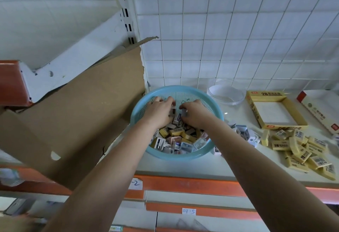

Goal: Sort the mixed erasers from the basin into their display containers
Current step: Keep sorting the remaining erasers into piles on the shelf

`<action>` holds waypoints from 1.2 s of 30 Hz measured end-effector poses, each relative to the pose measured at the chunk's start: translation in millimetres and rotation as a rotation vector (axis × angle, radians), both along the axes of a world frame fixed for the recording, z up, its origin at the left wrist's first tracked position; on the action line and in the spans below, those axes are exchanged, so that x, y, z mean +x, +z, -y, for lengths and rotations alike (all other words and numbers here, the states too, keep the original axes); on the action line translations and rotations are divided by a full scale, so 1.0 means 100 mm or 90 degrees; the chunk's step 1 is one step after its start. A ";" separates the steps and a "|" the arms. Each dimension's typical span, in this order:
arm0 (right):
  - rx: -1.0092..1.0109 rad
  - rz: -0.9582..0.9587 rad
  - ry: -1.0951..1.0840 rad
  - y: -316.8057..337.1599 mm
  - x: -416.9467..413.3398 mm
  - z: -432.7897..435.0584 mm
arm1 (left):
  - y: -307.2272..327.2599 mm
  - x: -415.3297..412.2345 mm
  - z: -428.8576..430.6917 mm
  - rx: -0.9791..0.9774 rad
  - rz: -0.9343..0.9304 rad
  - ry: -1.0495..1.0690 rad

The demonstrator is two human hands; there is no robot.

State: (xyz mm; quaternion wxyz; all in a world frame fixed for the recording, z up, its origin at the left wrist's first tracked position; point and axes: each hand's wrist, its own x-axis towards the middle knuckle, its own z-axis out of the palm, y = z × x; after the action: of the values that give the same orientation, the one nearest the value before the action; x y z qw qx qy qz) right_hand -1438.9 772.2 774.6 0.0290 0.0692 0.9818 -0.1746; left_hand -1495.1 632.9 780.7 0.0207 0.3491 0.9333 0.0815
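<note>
While both hands work inside it, the basin [183,155] sits on the shelf [201,167], just right of a leaning sheet of torn brown cardboard [82,112]. It is a round, pale blue plastic basin with a fine mesh wall, and the mixed erasers [176,138] fill its near half in a loose heap.

The left hand [159,110] has a narrow grip, its fingers curled on a small dark-and-white piece [172,111]. Just beside it, the right hand [194,114] pinches a grey piece [184,112] in the same way.

Handling, as a judgement:
- The pieces are small rectangular blocks, light and firm, likely rubbery where bare.
- Sleeved or wrapped faces may be slick. Take hold across the two long sides, not the ends.
- The heap shifts easily, so lift pieces from the top.

Right of the basin stands a clear, round, smooth-walled plastic tub [226,94]. A small grey-and-white pile [244,132] lies near the basin rim. Further right is an open yellow card display box [275,112], shallow and square-cornered, with loose yellow erasers [297,149] scattered in front of it. A white carton [321,110] lies at the far right.
</note>
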 end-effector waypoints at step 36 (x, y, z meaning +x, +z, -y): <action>-0.212 -0.153 -0.165 0.45 1.46 -1.20 | 0.51 0.63 -1.12 0.094 0.247 -0.284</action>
State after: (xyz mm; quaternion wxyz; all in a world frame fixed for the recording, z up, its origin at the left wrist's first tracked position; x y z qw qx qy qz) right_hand -1293.2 891.9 819.7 -0.0998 0.1676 0.9188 -0.3433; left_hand -1432.5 745.3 831.6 0.1908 0.5242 0.8036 0.2075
